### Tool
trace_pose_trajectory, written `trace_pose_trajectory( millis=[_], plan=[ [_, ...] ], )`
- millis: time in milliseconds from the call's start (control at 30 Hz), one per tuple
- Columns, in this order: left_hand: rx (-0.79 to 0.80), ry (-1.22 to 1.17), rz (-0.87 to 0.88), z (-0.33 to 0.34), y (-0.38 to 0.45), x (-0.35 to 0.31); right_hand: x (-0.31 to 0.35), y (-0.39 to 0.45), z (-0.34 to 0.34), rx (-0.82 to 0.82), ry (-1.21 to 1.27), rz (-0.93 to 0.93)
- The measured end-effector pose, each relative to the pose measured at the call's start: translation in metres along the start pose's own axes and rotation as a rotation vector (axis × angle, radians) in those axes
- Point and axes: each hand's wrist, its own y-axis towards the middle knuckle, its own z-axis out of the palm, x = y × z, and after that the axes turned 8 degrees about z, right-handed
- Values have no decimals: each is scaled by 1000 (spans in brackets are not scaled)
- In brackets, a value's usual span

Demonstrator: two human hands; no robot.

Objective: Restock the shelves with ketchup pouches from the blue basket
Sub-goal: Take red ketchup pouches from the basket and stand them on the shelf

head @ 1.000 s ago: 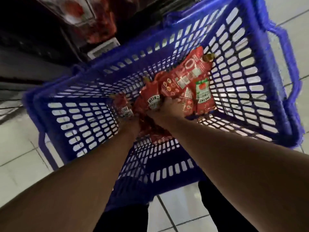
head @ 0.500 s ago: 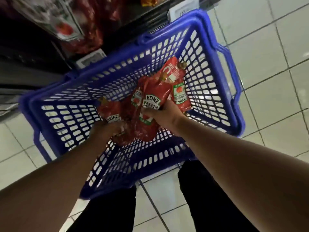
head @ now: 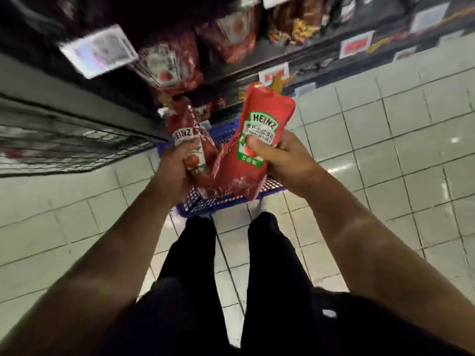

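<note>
My left hand [head: 174,165] grips a red Heinz ketchup pouch [head: 186,129] held upright, its label facing me. My right hand [head: 285,160] is closed on a larger-looking red Heinz pouch [head: 259,116] with a green label, spout pointing up; a second pouch may lie behind it. Both pouches hang above the blue basket [head: 226,199], which stands on the floor in front of my legs and is mostly hidden behind my hands. Dark shelves [head: 231,73] with more red ketchup pouches [head: 169,68] rise just beyond.
White price tags [head: 99,53] hang on the shelf edges. A lower wire shelf [head: 64,140] juts out at the left. Pale tiled floor [head: 385,150] spreads to the right and left. My legs in black trousers [head: 231,278] stand below the basket.
Both hands have lifted out of the basket, each with a pouch, and now hold them high in front of the shelves. The view has pulled back and up from the basket.
</note>
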Motion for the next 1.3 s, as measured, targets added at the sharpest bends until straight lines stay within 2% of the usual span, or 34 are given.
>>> trace_pose_trajectory(
  millis=[133, 233, 433, 567, 733, 967, 1033, 1167, 1300],
  plan=[
    [99, 10, 78, 24, -75, -86, 75, -59, 32, 33, 49, -9],
    [127, 18, 126, 30, -119, -139, 124, -92, 52, 70, -94, -87],
    [163, 225, 404, 33, -181, -220, 203, -131, 96, 159, -333, -279],
    [101, 234, 576, 27, -189, -273, 247, -148, 139, 160, -479, -394],
    [122, 252, 725, 16, -182, -334, 280, -150, 188, 105, -559, -511],
    [144, 233, 741, 17, -150, -359, 302, -112, 208, 82, -573, -549],
    [105, 277, 780, 24, -141, -359, 309, -96, 205, 74, -555, -560],
    [-91, 370, 827, 37, -124, -373, 328, -68, 197, 107, -516, -573],
    [-226, 298, 862, 53, -102, -399, 358, -51, 191, 134, -496, -563]
  ],
)
